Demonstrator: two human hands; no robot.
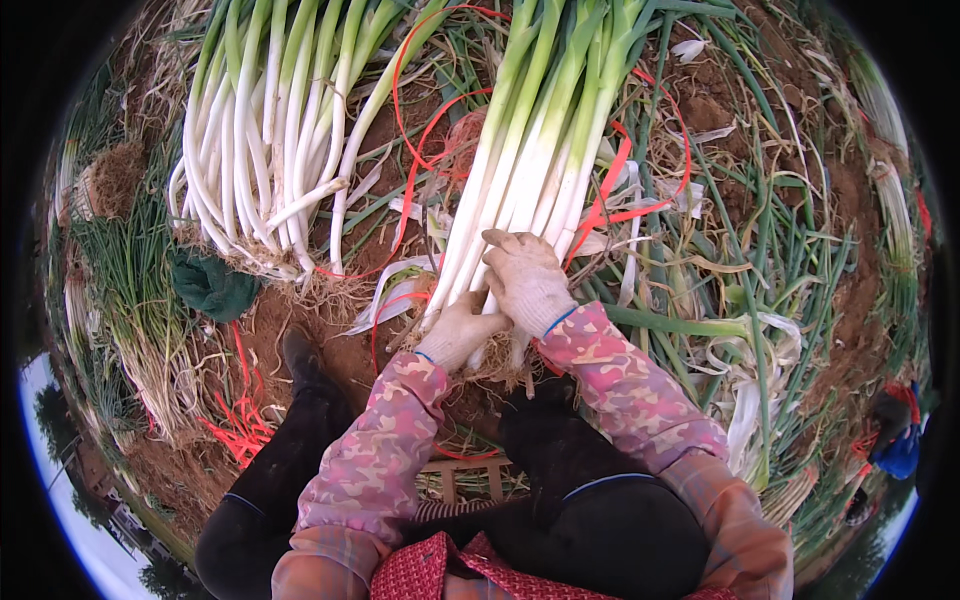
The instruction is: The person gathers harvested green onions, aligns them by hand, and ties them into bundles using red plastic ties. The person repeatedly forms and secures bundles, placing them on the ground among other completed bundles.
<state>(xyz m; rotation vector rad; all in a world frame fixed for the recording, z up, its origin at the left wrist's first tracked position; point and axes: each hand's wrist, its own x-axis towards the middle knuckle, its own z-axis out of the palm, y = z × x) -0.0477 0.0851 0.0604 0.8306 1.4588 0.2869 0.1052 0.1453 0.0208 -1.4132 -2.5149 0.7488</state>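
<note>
A bundle of large green onions [525, 165] with white stems and green tops lies before me, its roots [499, 356] towards my knees. My left hand [465, 328], in a pale knit glove, rests around the lower stems near the roots. Just above and to the right, my right hand [527, 281], gloved alike, lies over the white stems with its fingers bent against them. Red plastic strap [615, 176] loops beside and beneath the bundle. Another pile of green onions [262, 142] lies at the upper left with its roots towards me. The undersides of both hands are hidden.
Stripped leaves [720, 322] litter the soil on the right. A dark green cloth-like thing [214, 286] and a heap of red strap [238, 420] lie on the left. More onion bundles [892, 210] line both edges. A slatted crate [465, 480] is beneath me. At far right is something blue [896, 450].
</note>
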